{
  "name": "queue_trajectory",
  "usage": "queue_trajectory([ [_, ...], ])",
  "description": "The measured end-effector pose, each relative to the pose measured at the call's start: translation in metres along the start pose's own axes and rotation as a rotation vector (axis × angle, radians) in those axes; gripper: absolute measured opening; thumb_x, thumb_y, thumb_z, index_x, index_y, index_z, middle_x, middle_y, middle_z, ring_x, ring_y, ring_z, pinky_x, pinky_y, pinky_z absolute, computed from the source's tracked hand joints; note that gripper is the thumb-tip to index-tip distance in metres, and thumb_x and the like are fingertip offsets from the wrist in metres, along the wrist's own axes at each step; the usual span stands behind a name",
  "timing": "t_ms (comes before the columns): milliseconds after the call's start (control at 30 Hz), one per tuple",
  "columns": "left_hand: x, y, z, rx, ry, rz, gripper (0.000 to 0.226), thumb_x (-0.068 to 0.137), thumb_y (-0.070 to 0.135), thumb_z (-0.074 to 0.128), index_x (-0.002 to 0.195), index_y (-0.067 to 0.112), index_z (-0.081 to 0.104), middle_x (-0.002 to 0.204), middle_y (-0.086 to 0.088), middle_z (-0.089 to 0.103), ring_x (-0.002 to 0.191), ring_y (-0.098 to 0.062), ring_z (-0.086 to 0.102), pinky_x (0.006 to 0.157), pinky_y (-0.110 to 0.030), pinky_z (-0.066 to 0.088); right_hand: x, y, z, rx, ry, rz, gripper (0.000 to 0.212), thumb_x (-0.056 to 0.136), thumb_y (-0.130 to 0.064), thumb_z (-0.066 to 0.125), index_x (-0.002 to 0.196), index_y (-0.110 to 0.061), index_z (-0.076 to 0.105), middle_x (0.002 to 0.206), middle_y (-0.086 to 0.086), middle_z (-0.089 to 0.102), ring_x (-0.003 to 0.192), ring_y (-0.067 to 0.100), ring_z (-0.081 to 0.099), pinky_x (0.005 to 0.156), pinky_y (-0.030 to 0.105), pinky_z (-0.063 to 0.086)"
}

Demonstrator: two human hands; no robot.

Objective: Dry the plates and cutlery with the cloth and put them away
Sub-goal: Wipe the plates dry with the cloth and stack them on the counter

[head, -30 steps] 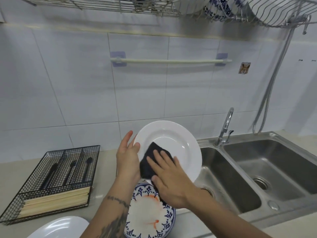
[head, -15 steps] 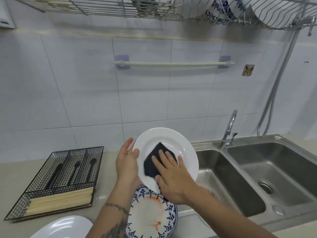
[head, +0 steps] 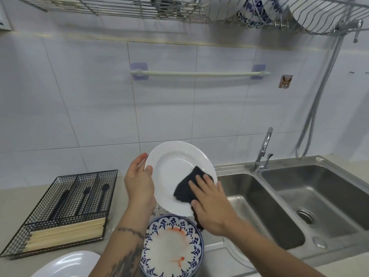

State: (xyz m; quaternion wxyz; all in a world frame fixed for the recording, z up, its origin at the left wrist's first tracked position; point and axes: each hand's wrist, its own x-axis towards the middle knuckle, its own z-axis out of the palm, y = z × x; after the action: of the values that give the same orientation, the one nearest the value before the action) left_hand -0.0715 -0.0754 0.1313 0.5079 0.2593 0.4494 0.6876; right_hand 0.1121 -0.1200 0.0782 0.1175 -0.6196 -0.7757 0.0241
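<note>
Right now the left hand (head: 139,183) grips the white plate (head: 175,172) by its rim, tilted above the blue-patterned plate (head: 171,246) on the table (head: 12,198). The right hand (head: 209,204) presses the dark cloth (head: 189,186) flat-fingered onto its lower right face. Pressing too hard there could lever the plate out of that one-sided grip onto the crockery below.

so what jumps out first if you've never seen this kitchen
The white plate held up at centre: the left hand grips its rim while the right hand presses a dark cloth on its face. Below it lies a blue-patterned plate; right, a steel double sink.
</note>
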Motion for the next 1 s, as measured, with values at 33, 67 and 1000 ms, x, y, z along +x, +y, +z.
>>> queue_trajectory([
  [33, 0.002, 0.002, 0.002, -0.005, 0.009, 0.008, 0.041, 0.095, -0.007, 0.048, 0.102, 0.029, 0.066, 0.119, -0.003, 0.070, 0.105, -0.025, 0.068, 0.090, -0.043, 0.056, -0.007, -0.011, 0.000, 0.070, 0.002, -0.024, 0.061, 0.095, -0.049, 0.016, 0.153, -0.033, 0.008, 0.161, -0.007, -0.002, 0.146, 0.011, -0.016, 0.118, 0.046, -0.009],
  [67, 0.005, 0.002, 0.004, -0.019, 0.027, 0.011, 0.041, 0.095, -0.007, 0.049, 0.103, 0.029, 0.066, 0.120, -0.003, 0.069, 0.106, -0.025, 0.067, 0.089, -0.042, 0.056, -0.013, -0.021, 0.001, 0.122, 0.018, -0.044, 0.061, 0.094, -0.050, 0.016, 0.153, -0.034, 0.008, 0.161, -0.010, -0.001, 0.145, 0.009, -0.017, 0.119, 0.045, -0.009],
  [1000, -0.013, -0.008, -0.014, 0.483, -0.371, 0.280, 0.047, 0.092, 0.001, 0.062, 0.108, 0.044, 0.066, 0.081, -0.007, 0.069, 0.074, -0.020, 0.064, 0.074, -0.039, 0.054, 0.020, 0.011, -0.053, 0.582, 0.405, 0.058, 0.047, 0.088, -0.007, 0.045, 0.128, -0.030, 0.054, 0.123, -0.010, 0.058, 0.111, 0.002, 0.053, 0.093, 0.013, 0.042],
])
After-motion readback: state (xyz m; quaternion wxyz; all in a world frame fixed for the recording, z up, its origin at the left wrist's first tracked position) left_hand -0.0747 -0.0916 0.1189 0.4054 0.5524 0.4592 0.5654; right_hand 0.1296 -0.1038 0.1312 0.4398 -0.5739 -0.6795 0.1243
